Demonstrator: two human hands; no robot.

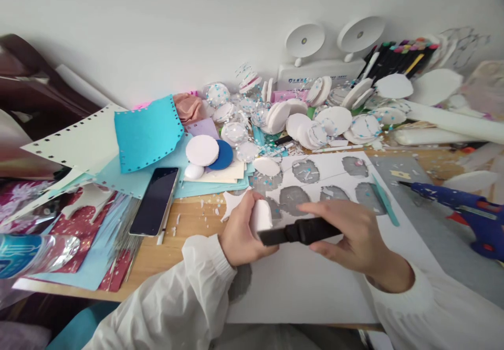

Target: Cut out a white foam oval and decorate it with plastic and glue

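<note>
Open room: the white board is bare below your hands, down to its front edge at the table rim. Left hand is curled around the white piece near the board's left edge; right hand pinches the black tool, its end overlapping the piece, contact unclear. Heaped white discs block the far side. Counts: 1 phone left, 1 blue glue gun right, 1 teal cutter on the board, 2 round lamp heads behind, at least 6 board cutouts.
</note>
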